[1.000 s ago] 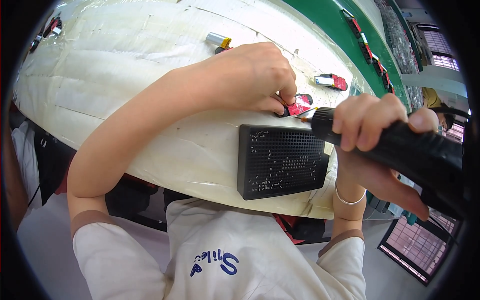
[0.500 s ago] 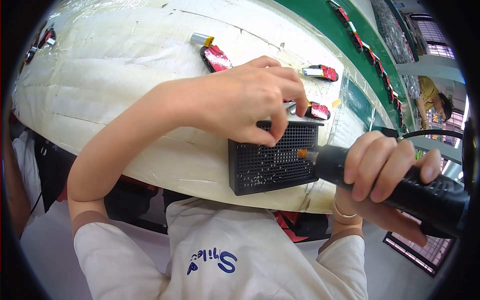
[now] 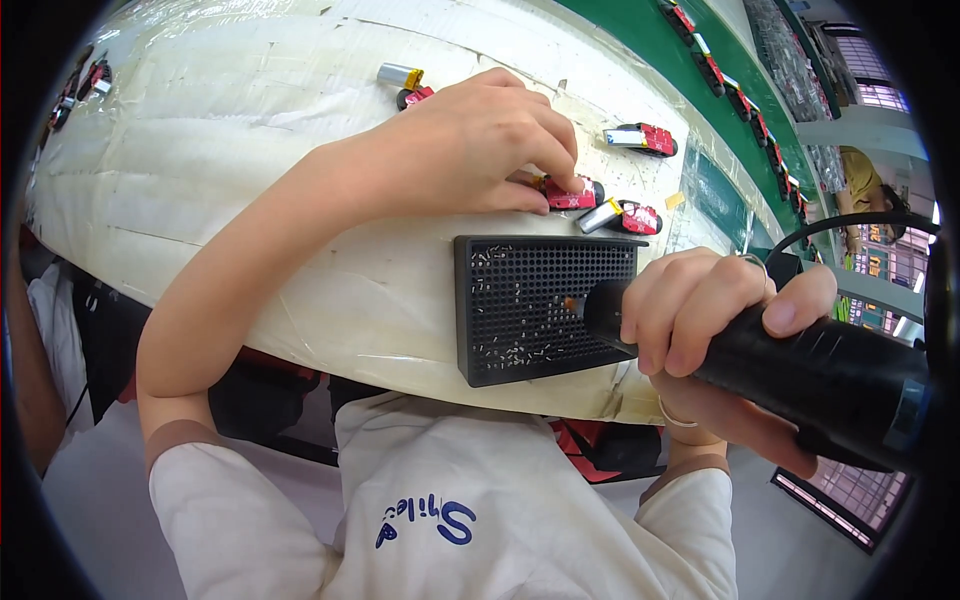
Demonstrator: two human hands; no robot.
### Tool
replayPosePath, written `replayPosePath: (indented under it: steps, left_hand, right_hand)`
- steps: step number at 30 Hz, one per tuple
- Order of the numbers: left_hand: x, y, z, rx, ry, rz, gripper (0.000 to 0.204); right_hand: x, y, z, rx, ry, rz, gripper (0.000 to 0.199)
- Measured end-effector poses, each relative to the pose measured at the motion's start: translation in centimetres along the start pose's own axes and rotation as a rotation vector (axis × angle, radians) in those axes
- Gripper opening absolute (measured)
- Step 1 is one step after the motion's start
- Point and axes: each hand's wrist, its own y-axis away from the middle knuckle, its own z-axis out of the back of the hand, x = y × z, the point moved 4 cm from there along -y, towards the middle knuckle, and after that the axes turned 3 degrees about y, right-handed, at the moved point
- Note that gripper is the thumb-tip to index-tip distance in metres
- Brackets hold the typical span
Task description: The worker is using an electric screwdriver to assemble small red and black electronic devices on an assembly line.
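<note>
My right hand [image 3: 720, 310] is wrapped round a black electric screwdriver [image 3: 790, 370]. Its orange-tipped end hangs over the black screw tray [image 3: 465, 330], a perforated grid with many tiny screws standing or lying in it. Beyond the tray, the thumb and fingers of my left hand [image 3: 500, 140] close on the near end of a small red-and-black casing [image 3: 574, 194]. Beside that casing lies a second red casing [image 3: 638, 218] with a silver battery [image 3: 600, 215]. My left hand partly hides another red casing [image 3: 412, 97], with a silver-and-yellow battery [image 3: 400, 75] by it.
Another red casing [image 3: 655, 140] lies at the far right of the white, film-covered table [image 3: 250, 120]. A row of similar casings runs along a green belt [image 3: 640, 45]. A black cable [image 3: 850, 220] arches behind the screwdriver. Another person [image 3: 862, 190] is at the far right.
My left hand has moved away from above the tray and taken hold of the red casing. The screwdriver in my right hand has shifted left, farther over the tray.
</note>
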Motion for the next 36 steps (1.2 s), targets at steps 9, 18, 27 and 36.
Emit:
replayPosePath:
  steps: [9, 18, 27, 36]
  left_hand:
    - [-0.4, -0.6, -0.3, 0.007, 0.013, -0.029, 0.024]
    - [-0.2, 0.0, -0.1, -0.009, -0.005, -0.03, 0.022]
    - [-0.4, -0.1, -0.1, -0.006, 0.014, -0.018, 0.021]
    - [-0.8, 0.1, 0.4, -0.094, 0.009, -0.04, 0.015]
  right_hand:
    - [2.8, -2.4, 0.6, 0.181, 0.071, 0.078, 0.074]
    - [-1.1, -3.4, 0.9, -0.031, 0.011, 0.007, 0.096]
    - [-2.0, -3.5, 1.7, 0.181, 0.082, 0.109, 0.097]
    - [-0.8, -3.2, 0.3, 0.11, 0.048, 0.114, 0.094]
